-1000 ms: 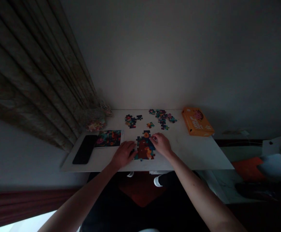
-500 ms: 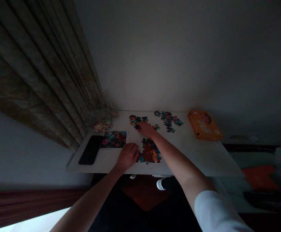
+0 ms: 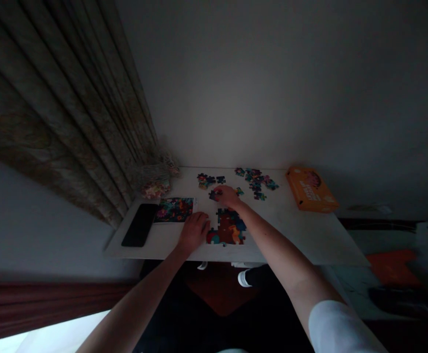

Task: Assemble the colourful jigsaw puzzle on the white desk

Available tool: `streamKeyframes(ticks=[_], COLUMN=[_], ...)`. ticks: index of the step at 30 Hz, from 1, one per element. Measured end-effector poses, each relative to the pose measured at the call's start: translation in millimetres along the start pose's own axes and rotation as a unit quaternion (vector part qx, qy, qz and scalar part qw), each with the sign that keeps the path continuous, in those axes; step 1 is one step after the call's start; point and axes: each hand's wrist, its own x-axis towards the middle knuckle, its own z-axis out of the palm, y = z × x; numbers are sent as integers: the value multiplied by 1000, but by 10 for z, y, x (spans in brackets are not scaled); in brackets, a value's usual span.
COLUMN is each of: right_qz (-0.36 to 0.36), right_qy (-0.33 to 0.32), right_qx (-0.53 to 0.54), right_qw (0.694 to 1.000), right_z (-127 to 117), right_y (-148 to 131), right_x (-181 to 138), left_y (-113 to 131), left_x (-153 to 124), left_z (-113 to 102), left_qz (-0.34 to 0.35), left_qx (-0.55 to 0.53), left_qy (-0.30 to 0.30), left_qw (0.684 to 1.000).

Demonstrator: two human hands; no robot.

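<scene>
My right hand [image 3: 228, 196] is closed on a dark puzzle piece [image 3: 214, 195], held just above the joined puzzle section [image 3: 230, 228], which shows brown and orange patches. My left hand [image 3: 194, 229] rests on the table with its fingers stretched toward the left edge of that section. Beside it lies a printed picture card [image 3: 175, 210] with a colourful pattern. Farther back are a small cluster of loose pieces [image 3: 205, 180], a single dark piece [image 3: 221, 180] and a larger pile of pieces [image 3: 258, 181]. Another piece [image 3: 239, 191] is partly behind my right hand.
A black phone [image 3: 139, 225] lies at the table's left side. Behind it, a clear bag [image 3: 155, 184] with pale contents stands by the curtain [image 3: 88, 98]. An orange box [image 3: 312, 190] sits at the back right of the white table [image 3: 290, 240], against the wall.
My right hand has drawn the dark piece slightly right and toward me, away from the loose cluster. My left hand has barely moved. The view has shifted a little.
</scene>
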Motion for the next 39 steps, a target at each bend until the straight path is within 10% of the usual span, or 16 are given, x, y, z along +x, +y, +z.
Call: streamKeyframes(ticks=[7, 13, 25, 39], right_qz=[81, 79, -62, -66], right_qy=[23, 35, 90, 52], right_qx=[293, 376, -133, -181], right_qw=[952, 923, 985, 980], right_z=[-117, -19, -181, -87], right_y=[48, -23, 287, 351], right_x=[-583, -1103, -1432, -1479], left_y=[-119, 159, -124, -317], left_x=[102, 306, 621, 747], left_z=[18, 47, 19, 290], left_qz=[-130, -196, -230, -179], left_qx=[-171, -379, -280, -219], left_qy=[90, 48, 13, -21], left_qw=[973, 903, 932, 959])
